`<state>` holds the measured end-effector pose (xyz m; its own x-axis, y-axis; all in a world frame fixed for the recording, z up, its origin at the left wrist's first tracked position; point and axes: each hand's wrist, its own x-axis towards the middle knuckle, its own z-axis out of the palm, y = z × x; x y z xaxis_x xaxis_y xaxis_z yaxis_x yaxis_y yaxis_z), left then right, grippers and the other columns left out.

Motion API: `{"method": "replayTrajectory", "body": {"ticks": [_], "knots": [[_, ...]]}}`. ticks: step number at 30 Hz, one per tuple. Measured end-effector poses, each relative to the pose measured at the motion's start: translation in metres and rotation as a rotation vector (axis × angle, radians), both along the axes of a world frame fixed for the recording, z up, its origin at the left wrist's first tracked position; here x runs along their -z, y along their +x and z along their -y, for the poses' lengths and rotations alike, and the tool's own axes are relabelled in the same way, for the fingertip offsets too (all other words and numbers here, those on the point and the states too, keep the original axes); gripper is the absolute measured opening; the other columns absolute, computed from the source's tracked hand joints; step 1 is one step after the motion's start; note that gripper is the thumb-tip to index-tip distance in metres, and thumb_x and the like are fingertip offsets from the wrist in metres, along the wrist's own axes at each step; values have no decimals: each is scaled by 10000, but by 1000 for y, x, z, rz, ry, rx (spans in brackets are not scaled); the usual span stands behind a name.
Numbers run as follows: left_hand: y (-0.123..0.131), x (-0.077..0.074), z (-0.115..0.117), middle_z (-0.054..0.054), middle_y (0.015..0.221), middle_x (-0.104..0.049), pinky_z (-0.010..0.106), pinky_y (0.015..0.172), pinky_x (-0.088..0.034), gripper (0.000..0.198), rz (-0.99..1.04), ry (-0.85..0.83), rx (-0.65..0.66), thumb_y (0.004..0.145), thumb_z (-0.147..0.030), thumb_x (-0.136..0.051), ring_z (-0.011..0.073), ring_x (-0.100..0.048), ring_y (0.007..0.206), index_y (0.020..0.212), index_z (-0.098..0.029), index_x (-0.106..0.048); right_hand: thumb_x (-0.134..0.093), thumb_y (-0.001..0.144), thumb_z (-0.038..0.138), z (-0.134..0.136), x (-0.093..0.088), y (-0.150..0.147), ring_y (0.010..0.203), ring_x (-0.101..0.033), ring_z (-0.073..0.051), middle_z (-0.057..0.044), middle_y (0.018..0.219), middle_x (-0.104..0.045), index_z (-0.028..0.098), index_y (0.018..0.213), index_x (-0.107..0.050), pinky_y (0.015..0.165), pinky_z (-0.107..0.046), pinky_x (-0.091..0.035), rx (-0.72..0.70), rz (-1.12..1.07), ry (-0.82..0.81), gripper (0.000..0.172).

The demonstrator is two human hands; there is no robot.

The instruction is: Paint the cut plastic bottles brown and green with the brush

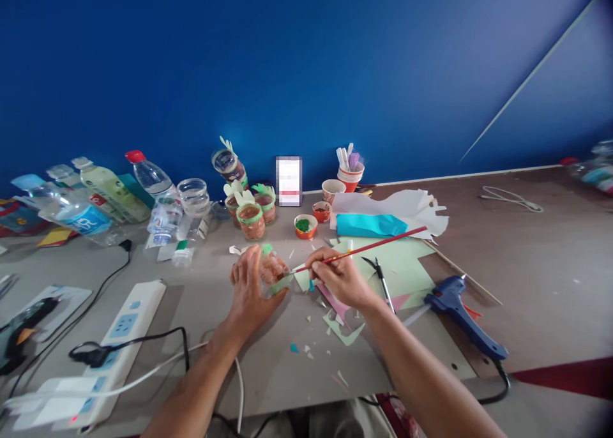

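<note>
My left hand point(251, 292) is closed around a small clear plastic cup point(273, 267) daubed with brown paint. The cup lies tipped over, with green showing at both ends. Between the fingers of my right hand point(341, 276) is a long red paintbrush point(383, 242), its tip touching or very near the cup's side. Beyond my hands stand a cut paper cup of green paint point(305, 226) and another with dark red-brown paint point(322, 211). Several similar brown cups point(250, 222) with green rims and pale paper leaves stand behind my left hand.
Paper scraps point(345, 329) litter the table near my right wrist. A blue glue gun point(467, 317) and pen point(383, 278) lie to the right. On the left are a power strip point(122, 336) with cables and several plastic bottles point(153, 176). A phone point(288, 181) leans against the blue wall.
</note>
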<state>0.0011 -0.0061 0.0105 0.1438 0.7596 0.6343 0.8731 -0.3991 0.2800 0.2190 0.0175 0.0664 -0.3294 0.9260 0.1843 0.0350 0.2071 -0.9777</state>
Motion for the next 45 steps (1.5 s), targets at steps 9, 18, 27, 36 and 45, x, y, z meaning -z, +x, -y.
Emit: {"method": "replayTrajectory", "body": {"ticks": [9,18,27,36,45], "knots": [[-1,0,0,234,1430,-380,580,1029,-345,949,9,-5,27,768,-421,-689,384,-358,1345,1495,-189,-124,-513,817,216,-4,2,2,512,-439,-103,0,627,-577,174,773,-610,479,-242,-325,16,-43,-51,114],[-1,-3,2,224,1433,-382,586,1053,-343,972,40,1,112,749,-369,-704,390,-362,1346,1503,-178,-122,-560,817,307,-8,2,2,525,-479,-107,-9,636,-599,171,769,-617,504,-255,-387,40,-253,-86,155],[0,-5,4,225,1452,-332,604,1069,-319,978,71,-31,197,765,-336,-684,383,-309,1372,1514,-181,-76,-589,818,336,-10,4,0,524,-494,-107,-5,651,-612,184,816,-619,522,-257,-400,71,-387,-148,155],[0,-7,3,243,1463,-300,604,1055,-340,980,78,12,244,749,-272,-694,390,-285,1385,1510,-173,-84,-625,775,357,-13,0,3,489,-486,-101,1,612,-609,184,785,-614,493,-252,-392,160,-428,-192,173],[0,-6,4,245,1448,-287,610,1047,-342,993,82,16,250,733,-254,-710,397,-282,1377,1505,-182,-88,-620,786,335,-13,1,3,493,-490,-98,0,614,-613,175,787,-623,504,-250,-398,172,-425,-175,160]]}}
